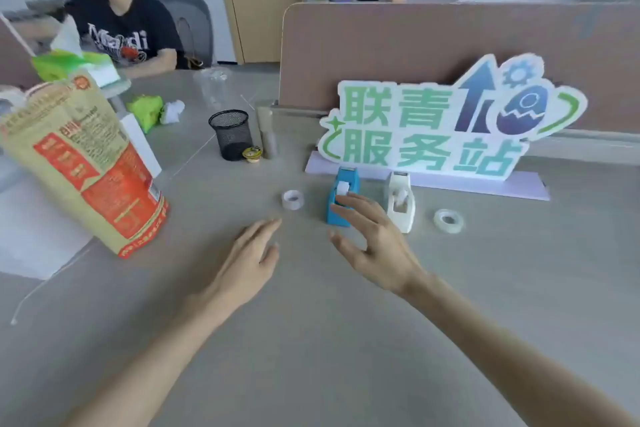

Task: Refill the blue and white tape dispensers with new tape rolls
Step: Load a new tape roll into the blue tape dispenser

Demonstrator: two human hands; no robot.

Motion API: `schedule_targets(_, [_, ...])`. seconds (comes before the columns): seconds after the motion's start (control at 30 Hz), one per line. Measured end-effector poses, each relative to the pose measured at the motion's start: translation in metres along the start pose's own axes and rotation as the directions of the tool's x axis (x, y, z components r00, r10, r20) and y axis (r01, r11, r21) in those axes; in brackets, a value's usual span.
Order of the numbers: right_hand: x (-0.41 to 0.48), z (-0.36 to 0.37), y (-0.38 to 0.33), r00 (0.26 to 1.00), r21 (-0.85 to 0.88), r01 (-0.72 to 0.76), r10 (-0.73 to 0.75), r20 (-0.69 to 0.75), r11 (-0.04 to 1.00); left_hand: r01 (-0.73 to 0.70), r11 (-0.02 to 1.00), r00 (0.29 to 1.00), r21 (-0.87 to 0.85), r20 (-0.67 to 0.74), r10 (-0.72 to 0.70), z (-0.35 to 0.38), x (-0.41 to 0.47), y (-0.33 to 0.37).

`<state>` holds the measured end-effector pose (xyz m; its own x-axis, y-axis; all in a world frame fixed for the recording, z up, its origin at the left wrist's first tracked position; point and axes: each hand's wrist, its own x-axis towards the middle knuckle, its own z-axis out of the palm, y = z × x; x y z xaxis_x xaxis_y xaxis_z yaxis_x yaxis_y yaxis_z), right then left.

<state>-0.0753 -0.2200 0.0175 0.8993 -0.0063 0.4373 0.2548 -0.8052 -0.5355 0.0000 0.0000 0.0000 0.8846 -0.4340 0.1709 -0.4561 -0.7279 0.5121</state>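
Nearest you, both forearms reach out over the smooth grey table [311, 357]. Your left hand [247, 262] lies flat and low, fingers together and extended, holding nothing, its tips pointing toward the left roll [293, 199], which sits just beyond on the bare tabletop. Your right hand [375, 246] is raised with fingers and thumb spread apart, empty, its fingertips in front of the blue dispenser [341, 199]; whether they touch the plastic yet, you cannot tell from here. By the look of it you are at the very start: neither roll is loaded, and the reach for the blue one is the step in hand. Next you will likely need to close that right hand around its narrow body, steady it, and bring the left roll over with your other hand. The blue dispenser is a small, hard, glossy wedge with a white hub showing at the top. Just right of it stands the white dispenser [401, 201], the same rounded shape, with something pale inside that is too blurred to name. Further right, apart from both, lies the right roll [449, 220], a flat translucent ring like the first, light and apt to slide. Behind them all stands a flat cut-out sign [433, 125] on a pale base.
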Motion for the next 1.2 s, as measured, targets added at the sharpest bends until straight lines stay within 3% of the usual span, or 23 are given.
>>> schedule_targets(0.1, [-0.014, 0.025, 0.016, 0.995, -0.100, 0.102, -0.100, 0.018, 0.990, -0.039, 0.999, 0.997, 0.011, -0.058, 0.040, 0.024, -0.003, -0.016])
schedule_targets(0.3, [-0.015, 0.040, 0.021, 0.999, -0.291, 0.047, -0.047, 0.007, 0.956, -0.160, 0.974, 0.986, 0.158, -0.023, 0.166, 0.043, 0.014, -0.009])
schedule_targets(0.43, [-0.006, 0.043, 0.021, 0.997, -0.270, -0.064, 0.075, 0.030, 0.961, -0.149, 0.988, 0.986, 0.037, 0.079, 0.146, 0.055, 0.032, 0.013])
schedule_targets(0.57, [0.009, 0.049, 0.023, 0.990, -0.217, -0.139, 0.141, -0.005, 0.966, -0.104, 0.991, 0.990, -0.078, 0.084, 0.111, 0.060, 0.058, 0.032])
schedule_targets(0.83, [0.013, 0.046, 0.024, 0.965, -0.211, -0.253, 0.263, 0.021, 0.944, -0.051, 0.965, 0.979, -0.259, 0.176, 0.099, 0.080, 0.086, 0.008])
schedule_targets(1.0, [-0.004, 0.037, 0.009, 0.969, -0.228, -0.226, 0.243, 0.048, 0.947, -0.029, 0.887, 0.966, -0.460, 0.214, 0.142, 0.068, 0.056, 0.022])
schedule_targets(1.2, [-0.041, 0.023, -0.011, 0.949, -0.096, -0.309, 0.313, 0.027, 0.946, -0.025, 0.876, 0.975, -0.481, 0.183, 0.128, 0.047, -0.010, 0.036])
